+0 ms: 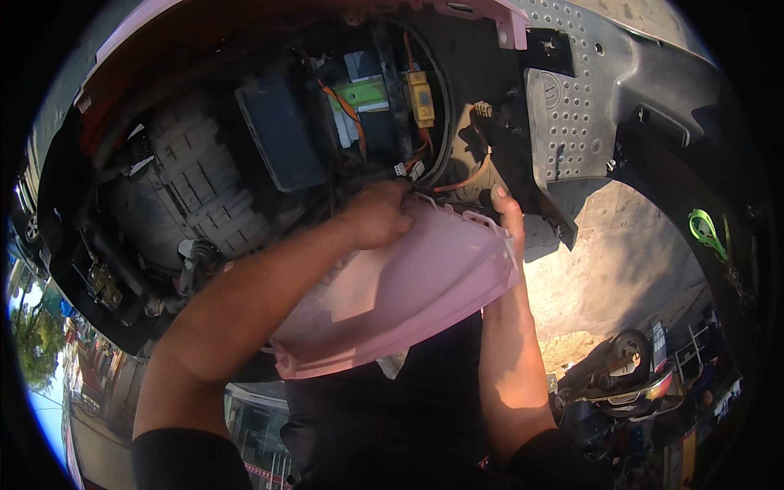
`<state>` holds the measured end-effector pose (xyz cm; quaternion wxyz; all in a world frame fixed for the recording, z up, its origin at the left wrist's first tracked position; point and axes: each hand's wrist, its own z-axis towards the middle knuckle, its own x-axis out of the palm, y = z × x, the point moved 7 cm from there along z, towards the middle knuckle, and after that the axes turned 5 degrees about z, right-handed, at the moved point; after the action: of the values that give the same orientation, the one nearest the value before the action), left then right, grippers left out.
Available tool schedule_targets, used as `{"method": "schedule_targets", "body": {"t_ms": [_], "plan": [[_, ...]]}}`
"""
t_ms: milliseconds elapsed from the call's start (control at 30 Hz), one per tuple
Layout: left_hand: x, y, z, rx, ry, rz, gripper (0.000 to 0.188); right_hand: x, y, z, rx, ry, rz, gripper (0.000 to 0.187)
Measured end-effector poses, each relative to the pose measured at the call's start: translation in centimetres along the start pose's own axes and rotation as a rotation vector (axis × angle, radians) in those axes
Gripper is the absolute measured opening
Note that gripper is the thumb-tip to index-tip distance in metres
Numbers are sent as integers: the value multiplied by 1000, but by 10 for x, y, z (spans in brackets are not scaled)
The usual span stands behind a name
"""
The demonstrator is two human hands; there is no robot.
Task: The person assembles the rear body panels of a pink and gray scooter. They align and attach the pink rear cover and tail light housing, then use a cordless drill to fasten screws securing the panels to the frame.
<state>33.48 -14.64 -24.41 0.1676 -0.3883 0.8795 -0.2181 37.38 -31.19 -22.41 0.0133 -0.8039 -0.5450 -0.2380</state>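
Note:
A pink plastic body panel [408, 278] lies across in front of my body, its curved outer edge towards me and clip tabs along its far edge. My right hand [508, 214] grips the panel's right end, thumb up at the corner. My left hand [377, 214] is closed at the far edge of the panel, beside the scooter's opened side. Its fingertips are hidden, so what they pinch does not show. Just beyond the left knuckles are small white wire connectors [408, 170]. An orange wire [465, 180] runs from near them to the right.
The scooter's opened side shows a dark box [282, 131], a yellow fuse-like part [421, 100] and a grey ribbed housing [196, 171]. A perforated footboard [576, 122] is at the far right. A green clip-like item [706, 234] hangs at right. A parked motorbike [629, 367] stands behind.

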Motion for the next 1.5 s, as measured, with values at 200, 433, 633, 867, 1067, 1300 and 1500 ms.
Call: {"method": "schedule_targets", "body": {"t_ms": [200,433,633,867,1067,1300,1500], "plan": [[11,4,2,-25,-166,-38,28,-2,-1,-4,91,-45,54,55],[12,8,2,-26,-210,-65,28,-4,-4,-3,66,-32,114,52],[9,3,9,-13,-215,-34,29,-20,-20,-2,224,-143,79,49],[-3,-6,-12,-8,-64,0,39,-14,-15,-1,97,68,29,62],[-34,-74,-73,152,8,-92,61,-22,-9,-9,112,144,27,87],[-39,-146,-133,198,-74,-28,55,-24,36,-24,-114,4,-216,44],[-24,-148,-117,121,-298,77,37,16,61,-37,-250,113,-331,26]]}}
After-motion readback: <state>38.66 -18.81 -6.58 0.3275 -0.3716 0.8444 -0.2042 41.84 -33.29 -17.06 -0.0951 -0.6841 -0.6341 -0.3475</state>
